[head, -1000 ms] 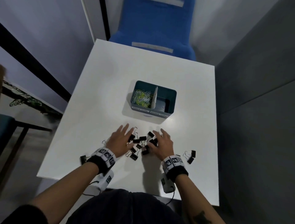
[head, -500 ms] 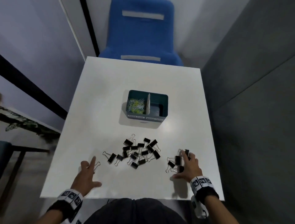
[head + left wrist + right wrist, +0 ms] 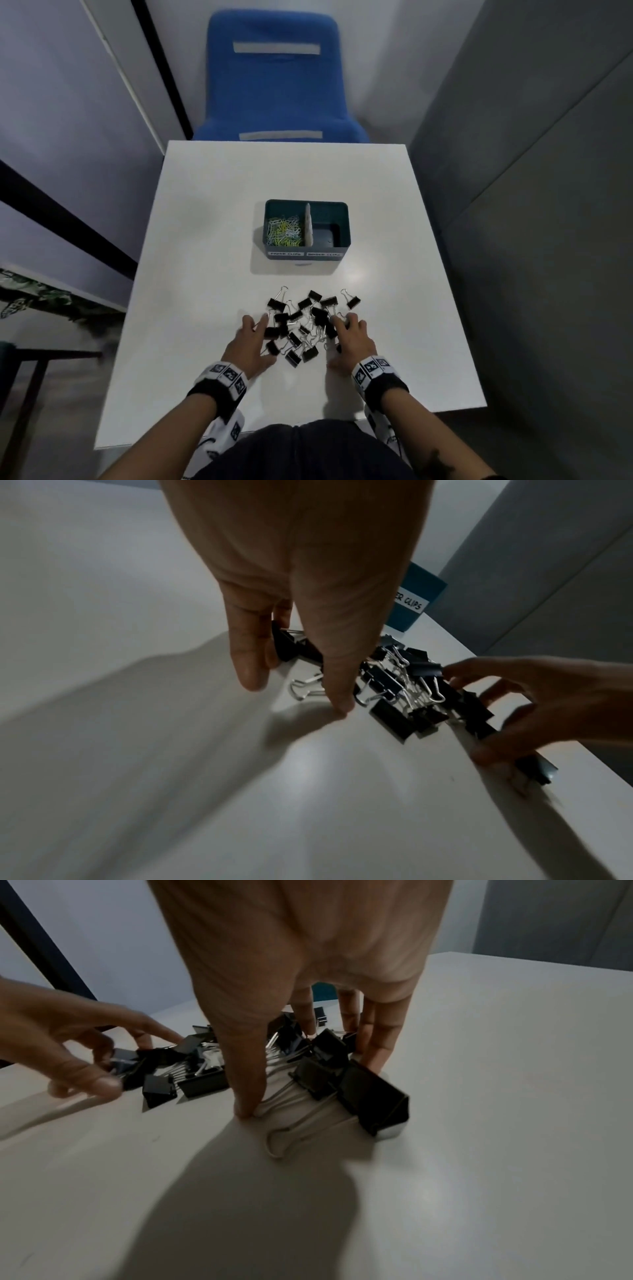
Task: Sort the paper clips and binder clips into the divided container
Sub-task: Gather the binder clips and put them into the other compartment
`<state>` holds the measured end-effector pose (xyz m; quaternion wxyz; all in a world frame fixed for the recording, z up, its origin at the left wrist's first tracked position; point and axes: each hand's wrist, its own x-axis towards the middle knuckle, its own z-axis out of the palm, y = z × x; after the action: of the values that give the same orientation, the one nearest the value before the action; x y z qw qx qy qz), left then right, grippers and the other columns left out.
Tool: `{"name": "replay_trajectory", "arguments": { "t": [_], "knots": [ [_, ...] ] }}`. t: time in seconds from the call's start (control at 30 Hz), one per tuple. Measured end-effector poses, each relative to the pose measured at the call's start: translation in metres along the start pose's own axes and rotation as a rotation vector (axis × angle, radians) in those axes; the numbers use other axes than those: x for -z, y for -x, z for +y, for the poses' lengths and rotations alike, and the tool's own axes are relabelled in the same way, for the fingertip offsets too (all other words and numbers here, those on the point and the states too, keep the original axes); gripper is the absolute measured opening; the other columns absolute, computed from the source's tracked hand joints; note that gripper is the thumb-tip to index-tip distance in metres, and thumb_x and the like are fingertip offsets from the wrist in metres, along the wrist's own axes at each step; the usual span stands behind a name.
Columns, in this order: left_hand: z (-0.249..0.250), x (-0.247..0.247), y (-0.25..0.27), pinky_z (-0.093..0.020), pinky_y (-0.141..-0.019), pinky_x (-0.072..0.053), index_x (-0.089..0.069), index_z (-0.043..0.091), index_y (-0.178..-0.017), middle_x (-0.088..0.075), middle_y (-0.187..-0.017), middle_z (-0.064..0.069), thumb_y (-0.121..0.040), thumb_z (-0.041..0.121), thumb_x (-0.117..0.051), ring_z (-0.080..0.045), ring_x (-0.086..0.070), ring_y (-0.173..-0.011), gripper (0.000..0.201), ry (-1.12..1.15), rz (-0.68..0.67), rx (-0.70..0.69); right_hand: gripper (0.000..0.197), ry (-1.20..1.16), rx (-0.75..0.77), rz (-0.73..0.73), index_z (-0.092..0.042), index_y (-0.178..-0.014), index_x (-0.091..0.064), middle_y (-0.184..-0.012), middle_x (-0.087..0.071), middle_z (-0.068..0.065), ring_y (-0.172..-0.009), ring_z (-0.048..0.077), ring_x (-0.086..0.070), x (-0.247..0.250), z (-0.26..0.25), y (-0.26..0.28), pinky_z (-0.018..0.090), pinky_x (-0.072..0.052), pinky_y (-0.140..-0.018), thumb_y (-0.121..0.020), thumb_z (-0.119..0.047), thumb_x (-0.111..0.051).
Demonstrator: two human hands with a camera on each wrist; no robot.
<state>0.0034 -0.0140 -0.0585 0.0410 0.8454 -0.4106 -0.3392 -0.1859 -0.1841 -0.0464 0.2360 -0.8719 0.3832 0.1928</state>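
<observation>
A pile of black binder clips (image 3: 305, 325) lies on the white table (image 3: 212, 240), on the near side of the teal divided container (image 3: 306, 255). Its left compartment holds coloured paper clips (image 3: 284, 231); the right compartment (image 3: 327, 234) shows only its bare floor. My left hand (image 3: 251, 342) presses against the pile's left side with straight fingers, and its fingertips (image 3: 253, 677) touch the table. My right hand (image 3: 352, 337) rests against the pile's right side, fingers spread among the clips (image 3: 369, 1096). Neither hand grips a clip.
A blue chair (image 3: 277, 89) stands beyond the table's far edge. A grey wall (image 3: 531, 205) runs close along the right side, and a dark-framed wall on the left. The table's near edge is just below my wrists.
Half a second ago my hands were far apart at stray clips on the left and right. Both have swept inward, and the strays now lie with the central pile.
</observation>
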Motion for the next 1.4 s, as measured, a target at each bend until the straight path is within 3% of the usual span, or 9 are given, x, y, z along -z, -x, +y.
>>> {"name": "replay_trajectory", "arguments": {
  "t": [0.17, 0.37, 0.53, 0.7, 0.9, 1.03, 1.1, 1.2, 1.4],
  "knots": [
    [0.021, -0.005, -0.003, -0.036, -0.074, -0.052, -0.021, 0.013, -0.147, -0.03, -0.128, -0.008, -0.085, 0.03, -0.065, -0.027, -0.053, -0.097, 0.078, -0.052, 0.036, -0.086, 0.061, -0.06, 0.009, 0.049, -0.029, -0.135, -0.032, -0.139, -0.027, 0.005, -0.122, 0.028, -0.034, -0.006, -0.017, -0.002, 0.039, -0.053, -0.079, -0.083, -0.03, -0.063],
    [0.019, 0.004, 0.007, -0.034, -0.071, -0.053, -0.03, 0.019, -0.141, -0.032, -0.131, -0.001, -0.085, 0.03, -0.067, -0.019, -0.055, -0.095, 0.068, -0.041, 0.095, -0.22, 0.086, -0.135, 0.037, 0.04, -0.03, -0.146, -0.022, -0.148, -0.021, 0.005, -0.128, 0.026, -0.035, 0.005, -0.002, 0.014, 0.04, -0.052, -0.087, -0.077, -0.039, -0.072],
    [0.004, -0.002, 0.022, -0.031, -0.061, -0.048, -0.044, 0.021, -0.108, -0.044, -0.113, 0.005, -0.084, 0.044, -0.065, -0.012, -0.055, -0.087, 0.04, -0.142, 0.063, -0.223, 0.094, -0.061, -0.056, 0.0, -0.029, -0.137, -0.026, -0.123, -0.037, 0.004, -0.096, 0.023, -0.053, -0.003, 0.032, 0.047, 0.034, -0.05, -0.066, -0.062, -0.042, -0.08],
    [0.014, -0.012, 0.025, -0.03, -0.069, -0.036, -0.05, 0.017, -0.103, -0.053, -0.112, 0.0, -0.092, 0.042, -0.053, -0.023, -0.057, -0.092, 0.028, -0.277, -0.13, -0.29, 0.065, -0.086, -0.055, -0.029, -0.022, -0.122, -0.041, -0.115, -0.047, 0.001, -0.091, 0.025, -0.058, -0.021, 0.029, 0.046, 0.03, -0.041, -0.063, -0.07, -0.04, -0.073],
    [0.027, -0.011, 0.019, -0.031, -0.067, -0.036, -0.049, 0.016, -0.112, -0.047, -0.122, 0.0, -0.092, 0.036, -0.052, -0.025, -0.056, -0.097, 0.028, -0.203, -0.066, -0.357, 0.056, -0.195, 0.003, 0.064, -0.019, -0.131, -0.041, -0.117, -0.05, 0.006, -0.096, 0.03, -0.059, -0.018, 0.008, 0.028, 0.034, -0.046, -0.072, -0.083, -0.029, -0.068],
    [0.023, -0.004, 0.017, -0.032, -0.066, -0.047, -0.048, 0.019, -0.123, -0.042, -0.124, 0.001, -0.084, 0.041, -0.064, -0.022, -0.051, -0.107, 0.048, -0.124, 0.099, -0.318, 0.07, -0.199, -0.005, 0.118, -0.026, -0.136, -0.034, -0.126, -0.044, 0.003, -0.104, 0.024, -0.054, -0.003, 0.014, 0.031, 0.037, -0.052, -0.077, -0.079, -0.035, -0.072],
    [0.021, 0.002, 0.014, -0.036, -0.08, -0.05, -0.038, 0.018, -0.138, -0.037, -0.135, -0.004, -0.075, 0.051, -0.071, -0.027, -0.043, -0.12, 0.079, -0.127, 0.154, -0.252, 0.083, -0.196, -0.022, 0.13, -0.031, -0.139, -0.029, -0.134, -0.037, 0.002, -0.115, 0.022, -0.046, 0.004, 0.023, 0.033, 0.038, -0.053, -0.079, -0.072, -0.043, -0.077],
    [0.015, 0.006, 0.006, -0.052, -0.11, -0.026, 0.003, 0.026, -0.152, 0.005, -0.159, -0.007, -0.06, 0.069, -0.073, -0.034, -0.002, -0.145, 0.127, -0.084, 0.063, -0.098, 0.111, -0.199, -0.053, 0.086, -0.033, -0.147, -0.016, -0.152, -0.017, 0.003, -0.132, 0.024, -0.031, 0.011, 0.039, 0.029, 0.045, -0.05, -0.089, -0.06, -0.054, -0.082],
    [0.013, 0.014, -0.025, -0.061, -0.113, -0.005, 0.036, 0.035, -0.139, 0.044, -0.147, -0.005, -0.047, 0.074, -0.076, -0.037, 0.034, -0.136, 0.15, -0.088, -0.044, -0.001, 0.147, 0.022, 0.016, -0.083, -0.036, -0.147, 0.019, -0.158, 0.019, 0.008, -0.143, 0.033, -0.012, 0.029, 0.048, -0.011, 0.048, -0.042, -0.101, -0.044, -0.067, -0.082]
  ]
}}
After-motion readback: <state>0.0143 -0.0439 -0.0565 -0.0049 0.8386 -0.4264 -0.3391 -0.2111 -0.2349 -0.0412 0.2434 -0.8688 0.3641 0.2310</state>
